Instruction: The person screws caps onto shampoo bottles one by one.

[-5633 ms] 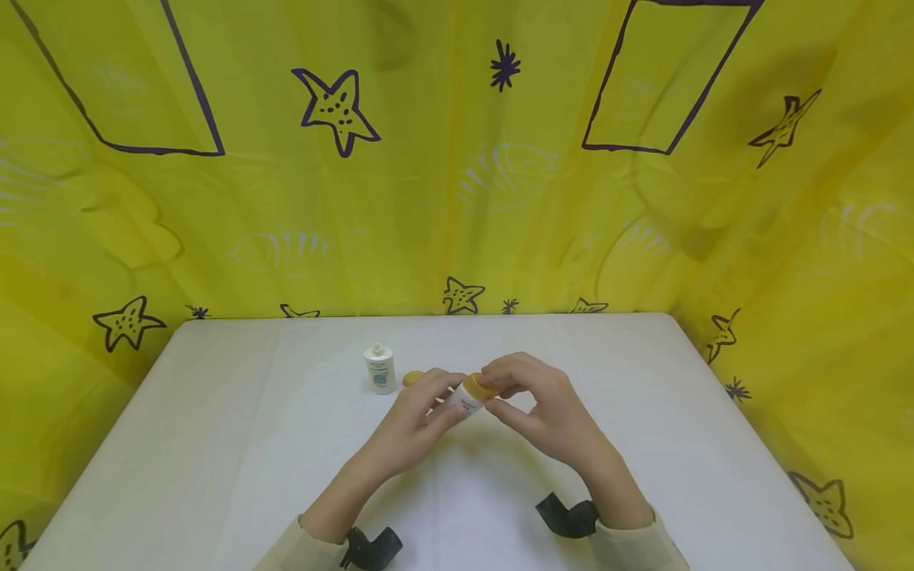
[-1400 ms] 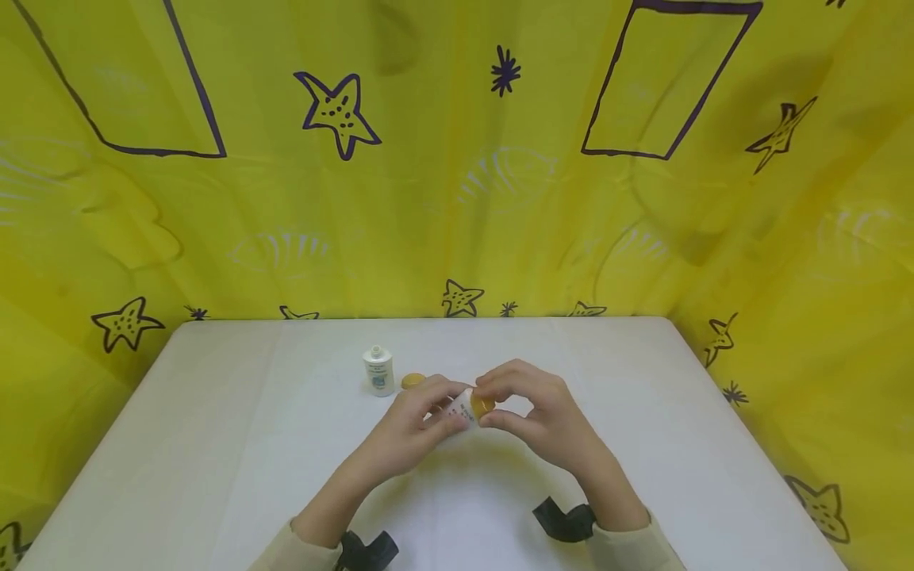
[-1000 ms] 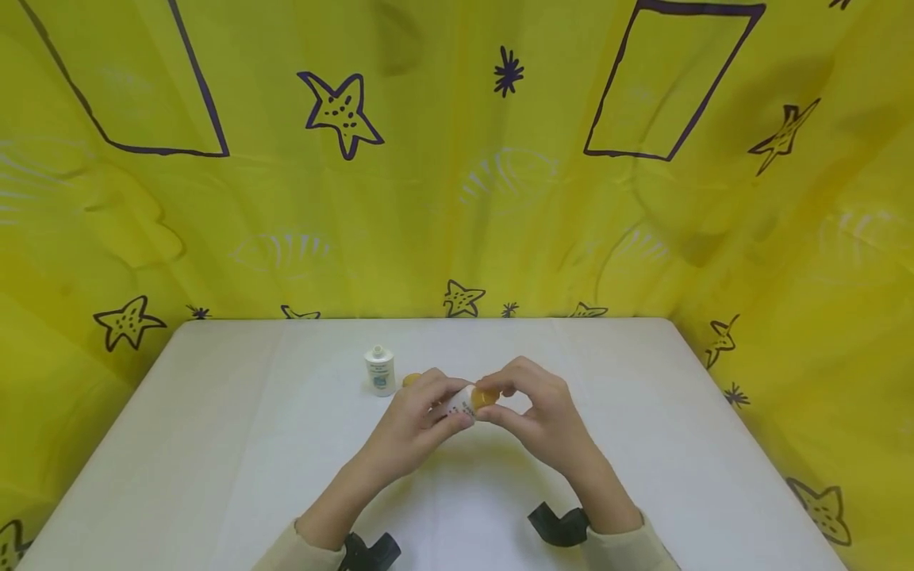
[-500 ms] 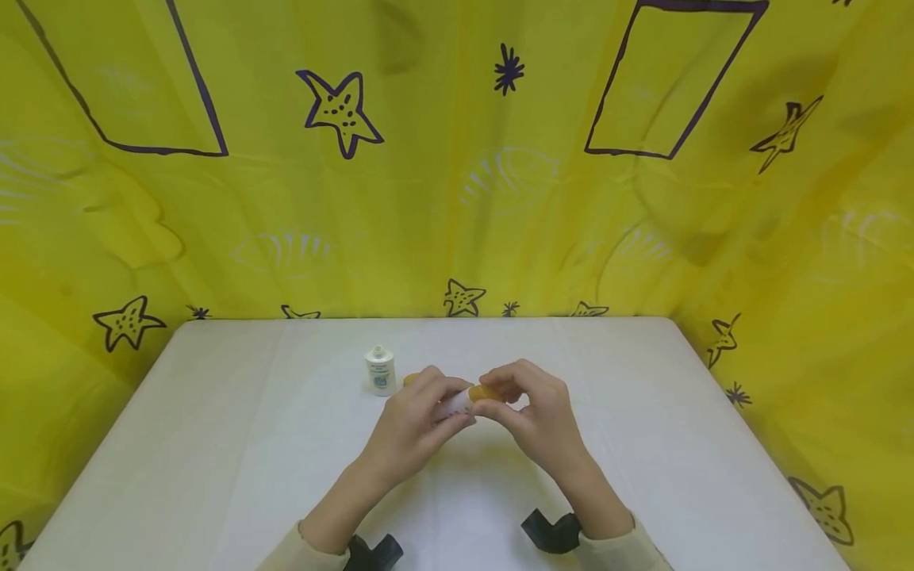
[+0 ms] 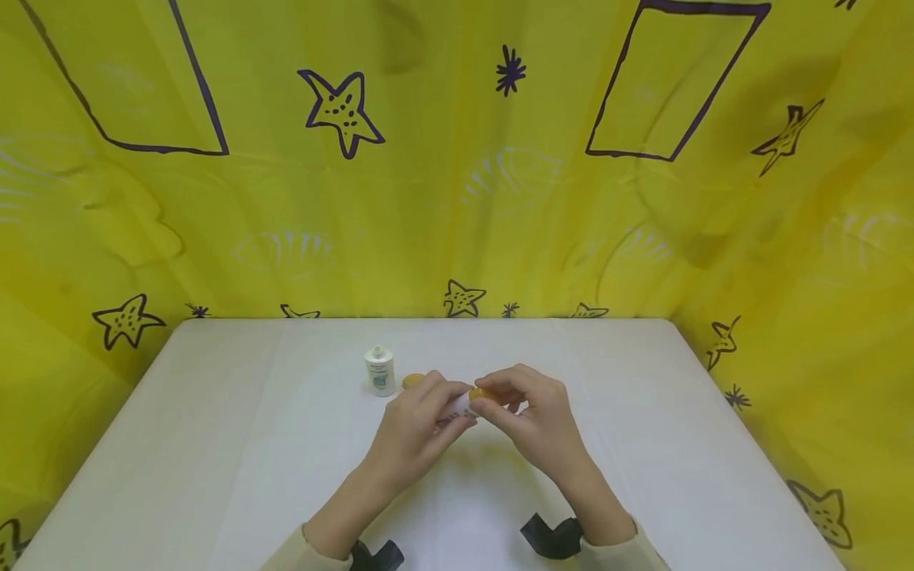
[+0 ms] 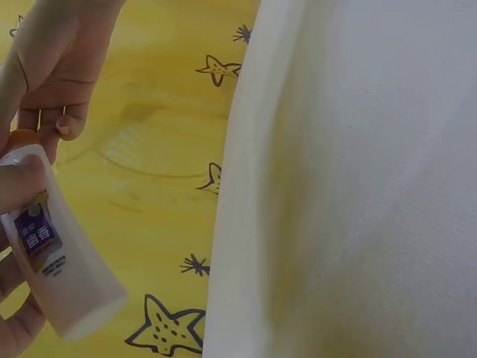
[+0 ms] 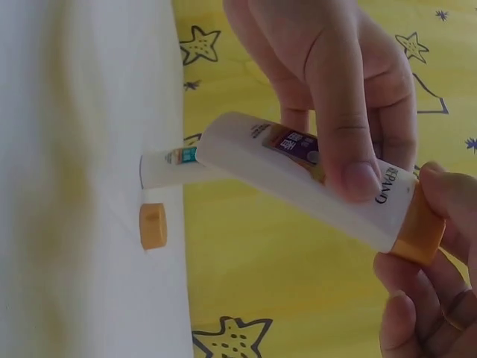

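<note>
My left hand [image 5: 408, 432] grips a white squeeze bottle [image 7: 250, 158] round its body, thumb across the front near the printed label. An orange-yellow cap [image 7: 419, 227] sits on the bottle's end. My right hand [image 5: 540, 420] pinches this cap between thumb and fingers, covering much of it in the head view. The two hands meet over the middle of the table, the bottle lying tilted between them. In the left wrist view the bottle's broad flat end [image 6: 93, 313] points down, away from the cap.
A second white bottle [image 5: 380, 373], uncapped with its small nozzle showing, stands upright behind my left hand. Beside it a loose yellow cap [image 7: 153, 226] rests on the white table [image 5: 214, 444]. A yellow curtain [image 5: 428, 198] with drawn starfish hangs behind the table.
Over these frames the held bottle has tipped closer to level. My right fingers have shifted round the cap, now hiding more of it, and the right wrist has moved slightly left.
</note>
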Tool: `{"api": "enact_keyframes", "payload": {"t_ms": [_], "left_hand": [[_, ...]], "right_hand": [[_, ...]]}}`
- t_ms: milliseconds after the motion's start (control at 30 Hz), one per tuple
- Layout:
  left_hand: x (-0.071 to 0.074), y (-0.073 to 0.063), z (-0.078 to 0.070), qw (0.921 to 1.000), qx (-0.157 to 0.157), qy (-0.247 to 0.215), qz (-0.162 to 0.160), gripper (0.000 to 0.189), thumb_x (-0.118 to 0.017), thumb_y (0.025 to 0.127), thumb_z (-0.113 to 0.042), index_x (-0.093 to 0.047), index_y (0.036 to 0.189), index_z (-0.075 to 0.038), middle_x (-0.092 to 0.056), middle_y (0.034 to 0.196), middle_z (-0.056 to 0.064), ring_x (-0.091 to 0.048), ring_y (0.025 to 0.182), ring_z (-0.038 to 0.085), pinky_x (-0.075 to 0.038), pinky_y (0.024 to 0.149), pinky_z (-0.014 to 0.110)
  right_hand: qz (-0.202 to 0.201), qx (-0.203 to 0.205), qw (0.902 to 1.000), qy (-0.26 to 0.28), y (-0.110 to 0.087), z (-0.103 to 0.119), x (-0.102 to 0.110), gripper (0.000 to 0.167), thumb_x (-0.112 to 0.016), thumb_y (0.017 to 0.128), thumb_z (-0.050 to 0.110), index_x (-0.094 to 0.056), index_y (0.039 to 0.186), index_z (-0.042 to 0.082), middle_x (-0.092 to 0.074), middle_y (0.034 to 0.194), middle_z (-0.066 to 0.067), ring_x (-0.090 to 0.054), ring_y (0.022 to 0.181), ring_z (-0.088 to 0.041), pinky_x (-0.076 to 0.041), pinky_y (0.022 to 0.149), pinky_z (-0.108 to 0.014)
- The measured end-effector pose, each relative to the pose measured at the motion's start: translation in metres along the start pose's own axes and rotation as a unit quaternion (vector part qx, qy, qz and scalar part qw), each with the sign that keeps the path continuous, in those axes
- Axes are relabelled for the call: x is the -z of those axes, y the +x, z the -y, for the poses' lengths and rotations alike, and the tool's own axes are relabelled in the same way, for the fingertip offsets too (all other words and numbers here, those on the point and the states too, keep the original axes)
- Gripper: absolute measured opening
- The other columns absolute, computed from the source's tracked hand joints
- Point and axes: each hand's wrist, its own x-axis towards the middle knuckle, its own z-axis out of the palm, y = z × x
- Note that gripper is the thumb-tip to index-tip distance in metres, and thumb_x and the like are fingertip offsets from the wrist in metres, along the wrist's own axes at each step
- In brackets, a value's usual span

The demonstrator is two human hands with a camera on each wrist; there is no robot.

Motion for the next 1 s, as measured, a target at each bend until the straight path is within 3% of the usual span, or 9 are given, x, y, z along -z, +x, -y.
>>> {"api": "enact_keyframes", "payload": {"t_ms": [100, 200, 367, 633, 733, 833, 1000], "left_hand": [[-0.001, 0.001, -0.001, 0.9994, 0.015, -0.03, -0.001, 0.034, -0.082, 0.083, -0.021, -0.066, 0.112, -0.013, -0.056, 0.091, -0.006, -0.05, 0.076, 0.006, -0.046, 0.063, 0.015], [-0.003, 0.001, -0.001, 0.9928, 0.056, -0.106, 0.009, 0.034, -0.081, 0.085, -0.02, -0.065, 0.114, -0.014, -0.06, 0.097, -0.006, -0.058, 0.084, 0.007, -0.053, 0.07, 0.019], [-0.009, 0.004, 0.0, 0.9674, 0.12, -0.223, 0.018, 0.033, -0.078, 0.087, -0.02, -0.062, 0.115, -0.016, -0.067, 0.11, -0.005, -0.067, 0.096, 0.014, -0.059, 0.08, 0.032], [-0.019, 0.016, -0.001, 0.926, 0.227, -0.292, 0.076, 0.031, -0.079, 0.087, -0.027, -0.063, 0.114, -0.023, -0.066, 0.112, -0.008, -0.064, 0.102, 0.015, -0.057, 0.089, 0.037], [-0.027, 0.022, -0.002, 0.9121, 0.24, -0.321, 0.086, 0.03, -0.078, 0.088, -0.026, -0.064, 0.113, -0.021, -0.065, 0.112, -0.004, -0.063, 0.104, 0.018, -0.057, 0.09, 0.037], [-0.035, 0.028, -0.003, 0.9054, 0.241, -0.338, 0.089, 0.029, -0.078, 0.088, -0.027, -0.063, 0.112, -0.02, -0.065, 0.113, -0.003, -0.062, 0.105, 0.02, -0.058, 0.088, 0.034], [-0.042, 0.036, -0.003, 0.9033, 0.228, -0.348, 0.103, 0.031, -0.077, 0.089, -0.024, -0.063, 0.117, -0.019, -0.064, 0.117, 0.0, -0.063, 0.107, 0.022, -0.057, 0.09, 0.033]], "right_hand": [[0.012, 0.0, 0.9999, 0.001, 0.0, -0.002, 0.004, 0.03, -0.084, 0.078, 0.01, -0.074, 0.107, 0.015, -0.071, 0.091, 0.003, -0.064, 0.073, -0.008, -0.056, 0.061, -0.025], [0.044, -0.027, 0.9987, 0.008, -0.001, -0.005, 0.009, 0.038, -0.082, 0.08, 0.013, -0.071, 0.117, 0.015, -0.07, 0.099, 0.002, -0.066, 0.08, -0.009, -0.058, 0.068, -0.026], [0.095, -0.099, 0.9903, 0.026, -0.01, -0.012, 0.017, 0.038, -0.08, 0.086, 0.022, -0.067, 0.121, 0.019, -0.072, 0.106, 0.002, -0.07, 0.082, -0.008, -0.059, 0.072, -0.028], [0.103, -0.126, 0.9861, 0.033, -0.021, -0.034, 0.019, 0.027, -0.078, 0.088, 0.023, -0.067, 0.112, 0.02, -0.072, 0.101, 0.005, -0.069, 0.083, -0.009, -0.059, 0.072, -0.028], [0.105, -0.134, 0.9846, 0.041, -0.023, -0.041, 0.022, 0.027, -0.077, 0.088, 0.021, -0.066, 0.112, 0.02, -0.072, 0.104, 0.005, -0.07, 0.088, -0.01, -0.059, 0.074, -0.029], [0.101, -0.14, 0.9836, 0.052, -0.024, -0.046, 0.027, 0.026, -0.077, 0.088, 0.021, -0.066, 0.112, 0.02, -0.072, 0.103, 0.004, -0.07, 0.091, -0.012, -0.059, 0.076, -0.03], [0.094, -0.148, 0.9828, 0.057, -0.023, -0.05, 0.036, 0.024, -0.076, 0.089, 0.019, -0.066, 0.111, 0.019, -0.073, 0.101, 0.003, -0.07, 0.091, -0.014, -0.06, 0.076, -0.032]]}}
